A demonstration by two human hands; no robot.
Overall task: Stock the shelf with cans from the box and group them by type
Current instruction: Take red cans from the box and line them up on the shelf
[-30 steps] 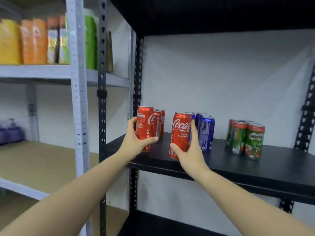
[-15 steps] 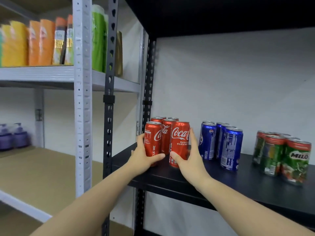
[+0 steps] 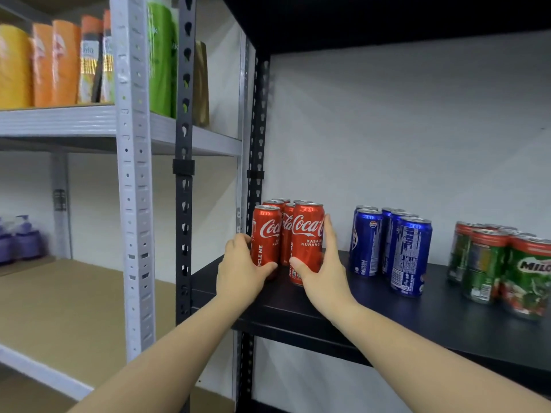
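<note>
Several red Coca-Cola cans stand grouped at the left end of the black shelf (image 3: 387,311). My left hand (image 3: 240,269) grips the front left red can (image 3: 265,236), thumb across its lower front. My right hand (image 3: 323,269) holds the front right red can (image 3: 307,242), fingers up its right side and thumb at its base. Both cans stand upright on the shelf, touching the red cans behind. To the right stand several blue Pepsi cans (image 3: 408,254), then green Milo cans (image 3: 524,278) at the far right. No box is in view.
A black upright post (image 3: 185,174) and a grey post (image 3: 131,174) stand left of the cans. The grey rack holds coloured pouches (image 3: 56,61) on its upper shelf and purple pump bottles (image 3: 24,239) on the brown board below. A white wall lies behind the shelf.
Both hands have carried their red cans left and back until they stand against the red group. The view has shifted left and closer, so the Milo cans sit at the right edge.
</note>
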